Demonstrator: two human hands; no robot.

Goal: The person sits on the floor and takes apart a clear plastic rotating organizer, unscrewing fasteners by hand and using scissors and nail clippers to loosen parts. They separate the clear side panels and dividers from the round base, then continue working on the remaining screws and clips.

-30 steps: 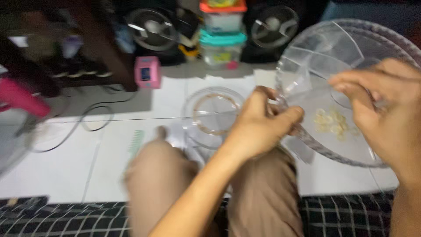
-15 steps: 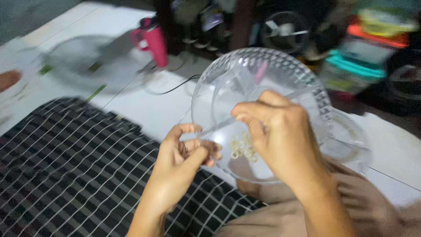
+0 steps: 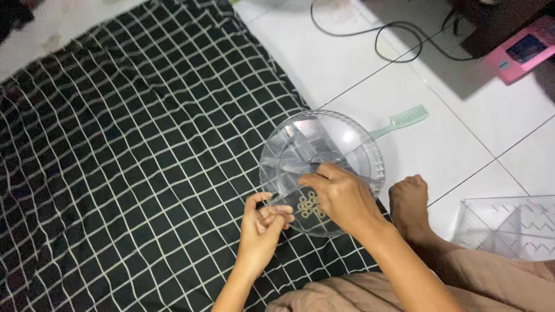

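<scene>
A round clear plastic tray (image 3: pixel 347 124) with dividers lies at the edge of a black checked cloth (image 3: pixel 115 144). Several small pale rings (image 3: pixel 309 206) sit in its near compartment. My right hand (image 3: pixel 342 197) reaches into the tray from the near side, with fingers curled over a divider just above the rings. My left hand (image 3: pixel 263 228) is at the tray's near-left rim, its fingertips pinched together against the edge. Whether it also pinches something small is hidden by the fingers.
A pale green comb (image 3: pixel 402 120) lies on the white tiled floor just beyond the tray. A black cable (image 3: pixel 370 34) and a pink device (image 3: pixel 523 52) are at the far right. A clear angular container (image 3: pixel 509 225) and my foot (image 3: pixel 409 199) are on the right.
The tray has come down from in front of me to the cloth's edge, with both hands still on it. My view has swung down to the cloth and floor.
</scene>
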